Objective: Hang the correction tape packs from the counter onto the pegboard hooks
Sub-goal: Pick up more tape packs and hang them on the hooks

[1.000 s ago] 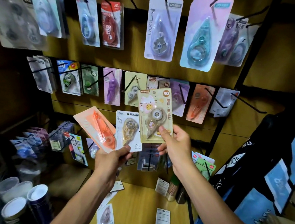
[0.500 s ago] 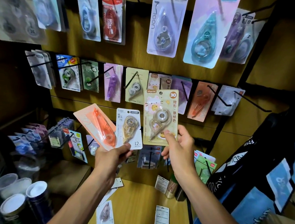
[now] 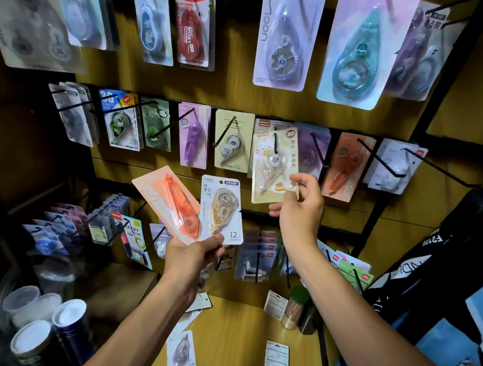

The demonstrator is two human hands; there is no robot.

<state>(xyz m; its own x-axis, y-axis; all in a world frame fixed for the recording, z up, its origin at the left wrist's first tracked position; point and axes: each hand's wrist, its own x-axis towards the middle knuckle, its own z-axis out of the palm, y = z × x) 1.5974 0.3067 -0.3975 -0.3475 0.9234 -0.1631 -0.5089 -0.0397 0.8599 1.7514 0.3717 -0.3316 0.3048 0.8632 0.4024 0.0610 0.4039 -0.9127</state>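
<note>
Across the wall above both hands, the pegboard point(image 3: 236, 94) carries rows of hanging packs on black hooks. Just above the right hand point(image 3: 300, 211), the yellow cat-print pack point(image 3: 273, 168) sits against a middle-row hook point(image 3: 275, 145) that shows through its top hole; the thumb and forefinger pinch its lower right corner. Whether it is fully seated on the hook is hard to tell. To the left of that grip and a little lower, the left hand point(image 3: 196, 252) pinches the bottom edges of two fanned packs, the orange pack point(image 3: 171, 203) and the beige pack point(image 3: 222, 210).

If the right hand lets go too soon, the yellow pack could slide off the hook's tip and drop. The loose fan in the left hand could also slip, being held only by its edges.

Below both grips lies the wooden counter point(image 3: 235, 337), where more packs point(image 3: 182, 355) wait; lidded cups point(image 3: 34, 337) stand low to the left.
</note>
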